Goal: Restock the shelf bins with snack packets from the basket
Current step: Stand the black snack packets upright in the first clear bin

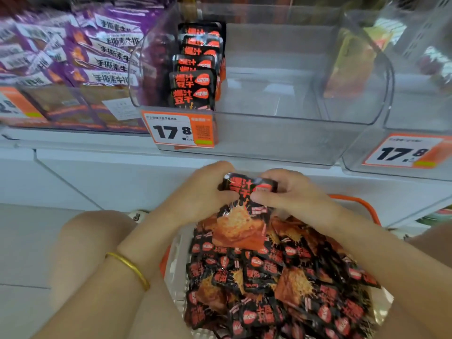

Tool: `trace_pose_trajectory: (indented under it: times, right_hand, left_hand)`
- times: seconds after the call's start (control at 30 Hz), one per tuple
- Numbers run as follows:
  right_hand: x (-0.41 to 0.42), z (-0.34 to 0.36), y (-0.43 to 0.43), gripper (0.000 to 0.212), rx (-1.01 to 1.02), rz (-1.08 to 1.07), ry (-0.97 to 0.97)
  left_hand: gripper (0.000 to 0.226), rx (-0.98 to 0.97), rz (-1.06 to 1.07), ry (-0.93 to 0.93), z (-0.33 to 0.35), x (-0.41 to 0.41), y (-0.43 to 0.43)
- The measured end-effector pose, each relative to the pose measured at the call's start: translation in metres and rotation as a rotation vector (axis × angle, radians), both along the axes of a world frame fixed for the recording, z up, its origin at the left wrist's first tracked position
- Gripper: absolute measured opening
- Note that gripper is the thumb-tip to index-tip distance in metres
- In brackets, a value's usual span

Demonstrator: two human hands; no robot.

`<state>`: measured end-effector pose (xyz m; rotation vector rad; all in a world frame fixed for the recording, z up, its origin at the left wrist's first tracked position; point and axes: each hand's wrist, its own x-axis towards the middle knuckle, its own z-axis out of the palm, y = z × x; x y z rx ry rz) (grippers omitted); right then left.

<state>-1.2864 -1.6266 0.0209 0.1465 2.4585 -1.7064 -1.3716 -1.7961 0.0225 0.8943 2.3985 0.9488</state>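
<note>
Shop aisle, pale floor (24, 241) at near left. White shelf (97, 152) runs across the far side, carrying clear bins. Left bin is full of purple packets (105, 57). The middle bin (281, 133) holds one row of black-and-red packets (193, 86) standing along its left wall, with an orange price tag (179, 129) on its front. Another bin (415, 113) sits further right.

Below the shelf, an orange-rimmed basket (364, 204) is heaped with black-and-red snack packets (281, 277).

You hold one packet (247, 187) over the far end of the heap, between both hands. Your left hand (203, 192), gold bangle (129, 267) on that wrist, grips its left edge. Your right hand (293, 192) grips the right edge, fingers (266, 198) curled and pinching the wrapper.

The packet's long axis runs near to far, printed face up. The lettered end points at the shelf; the picture end trails onto the heap.
</note>
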Motion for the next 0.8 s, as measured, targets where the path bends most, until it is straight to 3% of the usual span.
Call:
trace_pose_trajectory:
  times: [0.07,0.17,0.3,0.43,0.53,0.67,0.8]
  right_hand:
    - [0.001,0.017,-0.002,0.018,-0.189,-0.028,-0.069]
    - [-0.010,0.057,-0.003,0.027,-0.123,-0.005,0.037]
    - [-0.054,0.131,0.007,0.025,-0.047,-0.118,0.266]
    - [-0.121,0.151,0.011,0.045,0.072,-0.316,0.368]
    - [-0.158,0.126,-0.003,0.036,0.158,-0.200,0.185]
    - [-0.181,0.082,-0.034,0.038,0.314,-0.062,-0.021]
    - [-0.187,0.068,-0.035,0.036,0.127,-0.129,-0.175]
  left_hand:
    - [0.013,0.176,0.068,-0.047,0.026,0.002,-0.005]
    - [0.018,0.386,0.129,-0.046,0.062,0.001,-0.008]
    - [0.008,0.683,0.423,0.235,0.090,-0.025,-0.004]
    - [0.017,0.437,0.508,0.640,0.083,-0.059,-0.004]
    - [0.021,0.233,0.508,0.670,0.066,-0.069,-0.005]
    - [0.031,0.118,0.511,0.715,0.058,-0.067,-0.005]
    - [0.037,0.078,0.505,0.714,0.060,-0.069,-0.006]
